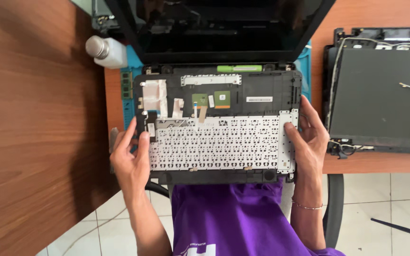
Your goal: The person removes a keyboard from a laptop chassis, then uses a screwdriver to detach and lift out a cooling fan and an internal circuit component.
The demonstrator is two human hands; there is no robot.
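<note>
A black laptop palmrest cover (266,87), turned underside up, lies in front of me with the silver back plate of its keyboard (217,142) showing. My left hand (131,159) grips the cover's left edge, thumb resting on the keyboard plate. My right hand (309,137) grips the right edge, thumb on the plate's right end. Small green boards (221,98) and white ribbon cables (153,95) sit on the cover above the keyboard. Behind it stands an opened laptop screen (219,23).
A white bottle with a metal cap (104,50) stands at the back left. A blue mat (130,92) lies under the laptop. Another dismantled laptop lid (376,95) with loose wires lies at the right. A wooden panel (29,123) fills the left side.
</note>
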